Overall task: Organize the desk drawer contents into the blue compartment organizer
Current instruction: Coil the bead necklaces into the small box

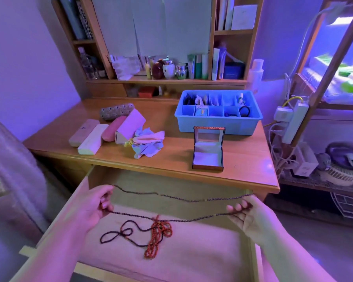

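Beads stretched out over the open drawer

I've got the dark bead strand point(183, 197) pulled into a long loop between both hands, low in the frame: left hand point(94, 202) has its fingers curled round one end, right hand point(247, 214) pinches the other end with the remaining fingers loosely spread. The slack drops onto the drawer point(192, 259) floor, where a dark loop lies beside a bunch of red-orange beads point(158, 237). Up on the desk point(171, 157), the blue compartment organizer point(218, 123) sits upper right of centre, several cells already filled. A small open box point(208, 151) stands just in front of it, and a row of glasses cases point(102, 129) lies to the left with some crumpled cloths point(148, 144).
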Tool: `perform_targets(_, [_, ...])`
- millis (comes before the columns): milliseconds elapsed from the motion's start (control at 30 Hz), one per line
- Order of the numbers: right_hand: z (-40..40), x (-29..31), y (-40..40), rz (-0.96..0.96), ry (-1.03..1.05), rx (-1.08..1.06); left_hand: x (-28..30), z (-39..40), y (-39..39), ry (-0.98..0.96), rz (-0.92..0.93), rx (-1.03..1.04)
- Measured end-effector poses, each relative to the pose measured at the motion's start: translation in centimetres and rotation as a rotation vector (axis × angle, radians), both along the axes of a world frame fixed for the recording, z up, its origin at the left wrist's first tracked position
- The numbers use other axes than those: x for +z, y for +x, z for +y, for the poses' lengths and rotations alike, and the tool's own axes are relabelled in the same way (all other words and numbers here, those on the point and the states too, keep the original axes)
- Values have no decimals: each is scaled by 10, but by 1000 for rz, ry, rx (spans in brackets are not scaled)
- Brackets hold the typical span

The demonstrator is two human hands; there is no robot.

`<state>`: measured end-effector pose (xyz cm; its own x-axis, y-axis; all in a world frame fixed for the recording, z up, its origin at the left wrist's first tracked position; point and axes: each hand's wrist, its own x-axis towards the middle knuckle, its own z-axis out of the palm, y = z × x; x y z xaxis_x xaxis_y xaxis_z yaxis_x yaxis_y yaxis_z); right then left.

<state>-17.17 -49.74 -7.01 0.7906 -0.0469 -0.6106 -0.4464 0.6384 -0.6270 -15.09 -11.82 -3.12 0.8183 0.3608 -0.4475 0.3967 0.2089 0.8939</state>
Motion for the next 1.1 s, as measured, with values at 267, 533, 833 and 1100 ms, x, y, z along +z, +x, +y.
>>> perform_targets(267, [40,32,3,-362,-575,407,31,-97,-26,817,-299,-890])
perform_targets(533, [47,40,0,-272,-204,616,27,-145,-3,372,-289,-553])
perform_targets(833, [-4,27,-4,-162,152,402,-15,-57,12,-445,-102,107])
perform_targets(1100, [8,29,4,-192,308,198,-19,-75,-10,-354,-164,50])
